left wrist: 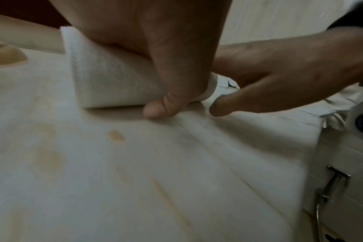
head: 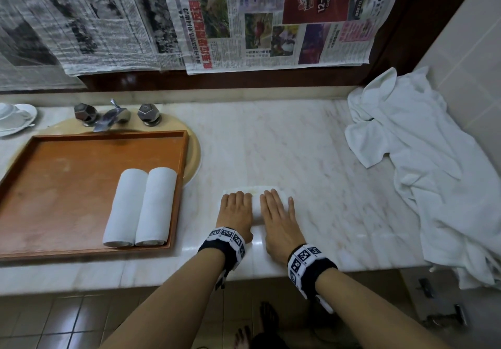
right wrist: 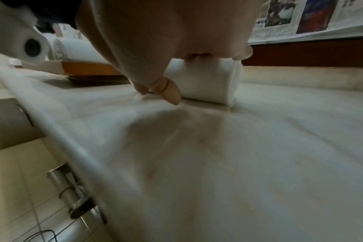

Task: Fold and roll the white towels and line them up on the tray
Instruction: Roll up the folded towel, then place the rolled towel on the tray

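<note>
A half-rolled white towel point(head: 257, 210) lies on the marble counter near its front edge. Both hands press flat on it with straight fingers, the left hand point(head: 235, 210) on its left part and the right hand point(head: 279, 215) on its right part. In the left wrist view the left palm point(left wrist: 166, 41) sits on top of the roll point(left wrist: 110, 81), thumb down at the near side. The right wrist view shows the roll point(right wrist: 207, 83) under the right hand point(right wrist: 166, 32). Two finished rolls point(head: 126, 207) point(head: 156, 207) lie side by side in the orange tray point(head: 67, 186), at its right end.
A heap of loose white towels point(head: 420, 158) covers the counter's right end and hangs over the edge. The tray sits over a sink with a metal tap point(head: 108, 118) behind it. Newspapers point(head: 189, 17) hang on the back wall. A white dish point(head: 13, 118) stands far left.
</note>
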